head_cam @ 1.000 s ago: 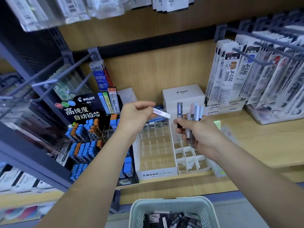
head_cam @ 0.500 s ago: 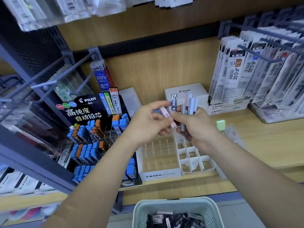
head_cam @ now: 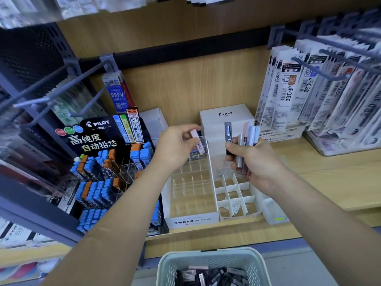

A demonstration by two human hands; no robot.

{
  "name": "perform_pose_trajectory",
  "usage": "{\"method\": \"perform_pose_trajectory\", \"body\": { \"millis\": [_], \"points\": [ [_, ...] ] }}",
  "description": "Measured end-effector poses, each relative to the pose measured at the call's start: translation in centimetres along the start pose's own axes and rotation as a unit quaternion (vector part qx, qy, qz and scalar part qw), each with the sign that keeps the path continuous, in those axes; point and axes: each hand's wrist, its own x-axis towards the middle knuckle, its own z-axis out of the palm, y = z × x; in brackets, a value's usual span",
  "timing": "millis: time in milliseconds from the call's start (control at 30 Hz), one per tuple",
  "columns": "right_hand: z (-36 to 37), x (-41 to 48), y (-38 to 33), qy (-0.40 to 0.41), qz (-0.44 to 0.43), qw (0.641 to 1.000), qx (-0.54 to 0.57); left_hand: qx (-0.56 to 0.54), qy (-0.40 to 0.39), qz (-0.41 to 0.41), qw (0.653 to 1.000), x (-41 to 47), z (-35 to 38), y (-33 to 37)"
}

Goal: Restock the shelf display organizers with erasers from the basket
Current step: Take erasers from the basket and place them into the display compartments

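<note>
My left hand [head_cam: 177, 144] pinches one pale pink stick eraser [head_cam: 197, 141] over the back rows of the clear MONO organizer [head_cam: 192, 218]. My right hand [head_cam: 254, 159] grips a bunch of several stick erasers [head_cam: 243, 139], black, grey, pink and light blue, held upright above the white cardboard divider tray [head_cam: 233, 195]. The pale green basket [head_cam: 171, 263] sits low in the middle with several dark erasers [head_cam: 210, 275] inside. The clear organizer's front cells hold nothing.
A black PILOT lead display [head_cam: 103, 162] with blue and orange cases stands to the left. A white PILOT box [head_cam: 218, 118] sits behind the organizers. Packaged refills [head_cam: 288, 96] hang on hooks at the right. Grey peg hooks [head_cam: 61, 96] jut out at the left.
My hands met half a second ago as the left took a pink eraser from the bunch. The left hand has since moved left with it, over the clear organizer.
</note>
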Motion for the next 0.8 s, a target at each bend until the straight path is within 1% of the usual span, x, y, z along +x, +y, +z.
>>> {"method": "perform_pose_trajectory", "body": {
  "millis": [200,367,533,600,667,700,733,767,800],
  "points": [
    [-0.5,0.0,0.3,-0.015,0.004,0.999,-0.028,0.124,-0.008,0.064,0.990,-0.2,0.8,0.1],
    [-0.5,-0.2,0.4,-0.021,0.008,0.999,-0.040,0.147,0.022,0.045,0.988,0.0,0.6,0.2],
    [-0.7,-0.6,0.2,-0.028,0.022,0.999,-0.035,0.182,0.052,0.083,0.978,-0.4,1.3,-0.1],
    [-0.7,-0.8,0.1,-0.030,0.027,0.999,-0.035,0.187,0.057,0.076,0.978,-0.2,1.3,-0.2],
    [-0.8,-1.0,0.0,-0.028,0.027,0.998,-0.041,0.156,0.068,0.051,0.984,-0.2,1.0,0.2],
    [-0.8,-1.0,0.0,-0.027,0.025,0.998,-0.053,0.104,0.075,0.033,0.991,-0.1,0.7,0.7],
    [-0.9,-1.0,-0.1,-0.025,0.020,0.997,-0.073,0.027,0.073,0.019,0.997,-0.1,0.3,1.3],
    [-0.9,-0.9,-0.1,-0.025,0.013,0.995,-0.096,-0.039,0.058,0.010,0.998,-0.3,-0.1,2.1],
    [-0.9,-0.9,-0.2,-0.027,0.005,0.993,-0.115,-0.075,0.028,0.013,0.997,-0.5,-0.4,2.8]
  ]
}}
